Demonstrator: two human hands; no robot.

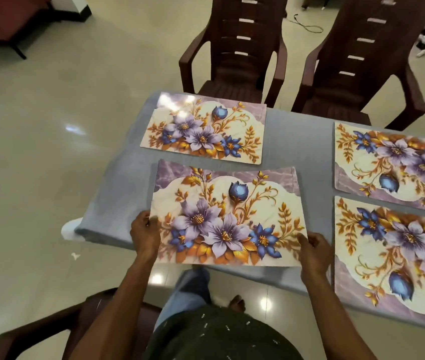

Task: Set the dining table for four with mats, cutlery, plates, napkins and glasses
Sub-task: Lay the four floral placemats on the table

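Fourth mat (228, 216) at lower centre of frame, pinched at its near corners by left hand (145, 233) and right hand (314, 252), each grip curled round an edge. Near edge hanging off the desk (117, 193) though, so probably going to slide or droop off if let go now. Also sitting skewed next to the three mats already down, upper centre (203, 126) and right side.

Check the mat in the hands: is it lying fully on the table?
No. The mat overhangs the table's near edge, gripped by the left hand and right hand.
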